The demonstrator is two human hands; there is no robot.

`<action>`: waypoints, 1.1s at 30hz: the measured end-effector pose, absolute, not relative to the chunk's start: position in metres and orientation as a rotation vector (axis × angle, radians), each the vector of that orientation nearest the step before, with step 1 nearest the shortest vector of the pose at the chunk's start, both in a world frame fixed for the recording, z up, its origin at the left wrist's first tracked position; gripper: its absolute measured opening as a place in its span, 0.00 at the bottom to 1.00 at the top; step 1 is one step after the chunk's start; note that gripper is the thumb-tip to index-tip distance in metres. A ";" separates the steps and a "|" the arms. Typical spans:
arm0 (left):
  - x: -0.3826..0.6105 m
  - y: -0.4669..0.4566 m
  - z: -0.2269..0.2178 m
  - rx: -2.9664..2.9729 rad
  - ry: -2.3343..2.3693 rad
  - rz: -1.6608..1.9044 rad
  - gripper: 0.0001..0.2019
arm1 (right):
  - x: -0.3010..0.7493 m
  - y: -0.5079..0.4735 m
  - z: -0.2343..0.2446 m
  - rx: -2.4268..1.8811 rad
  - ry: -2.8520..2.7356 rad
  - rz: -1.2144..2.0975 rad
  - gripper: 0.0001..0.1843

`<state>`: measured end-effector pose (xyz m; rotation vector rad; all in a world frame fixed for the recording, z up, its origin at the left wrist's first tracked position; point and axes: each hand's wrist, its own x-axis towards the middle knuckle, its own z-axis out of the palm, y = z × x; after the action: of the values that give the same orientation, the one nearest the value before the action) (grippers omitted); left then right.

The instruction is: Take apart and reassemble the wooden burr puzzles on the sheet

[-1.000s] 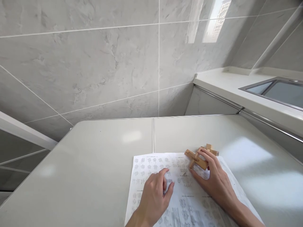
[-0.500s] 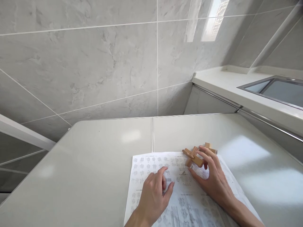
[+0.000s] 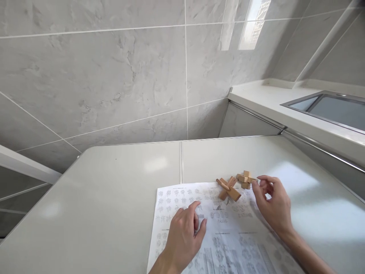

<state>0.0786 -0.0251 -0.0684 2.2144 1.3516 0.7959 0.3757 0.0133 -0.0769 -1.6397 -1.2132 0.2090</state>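
A printed instruction sheet (image 3: 211, 228), covered in small diagrams, lies flat on the table. On its far edge sits a larger wooden interlocking puzzle (image 3: 229, 188), its bars crossed at angles. Just right of and behind it is a smaller wooden burr puzzle (image 3: 245, 179) in a cross shape. My right hand (image 3: 272, 201) pinches the right-hand bar end of this smaller puzzle between thumb and forefinger. My left hand (image 3: 185, 232) rests over the middle of the sheet, thumb and forefinger apart, with nothing in it.
The pale table (image 3: 99, 213) has a seam running across it. Behind stands a grey tiled wall (image 3: 94, 83). A white counter (image 3: 256, 92) with an inset sink (image 3: 327, 108) is at the right.
My right hand has left the larger puzzle and moved right to the smaller one, which shows more fully now. My left hand stays put over the sheet. The view has shifted slightly.
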 end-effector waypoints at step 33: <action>0.078 -0.027 -0.066 2.080 1.315 0.749 0.19 | 0.343 -0.022 -0.088 -1.217 -1.383 0.333 0.13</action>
<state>0.0779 -0.0267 -0.0657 2.0800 1.3145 0.7494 0.3429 -0.0223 -0.0876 -1.2167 -1.3832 0.3329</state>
